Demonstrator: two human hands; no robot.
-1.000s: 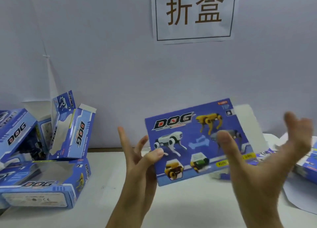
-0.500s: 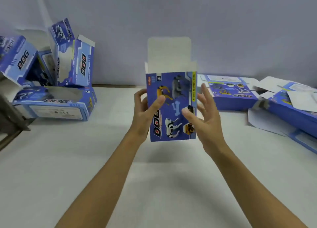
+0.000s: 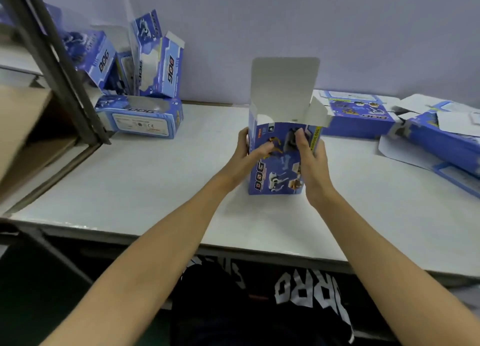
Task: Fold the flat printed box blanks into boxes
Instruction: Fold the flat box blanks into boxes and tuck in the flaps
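Observation:
A blue printed "DOG" box [image 3: 275, 174] stands upright on the white table [image 3: 161, 184], opened out into a tube, its white top flap and a side flap raised. My left hand [image 3: 246, 156] grips its left edge, thumb across the printed front. My right hand [image 3: 310, 161] holds the right side, fingers curled over the front near the top. Flat blue blanks [image 3: 361, 117] lie behind it to the right.
Several folded "DOG" boxes [image 3: 140, 117] are heaped at the back left by a dark metal shelf post [image 3: 59, 67]. More blanks and white flaps [image 3: 441, 143] spread along the right side. The table's front edge runs just before my lap.
The box went from a flat blank held up in the air to an upright, opened-out box down near the table. Both hands moved onto its sides. The view tilted downward.

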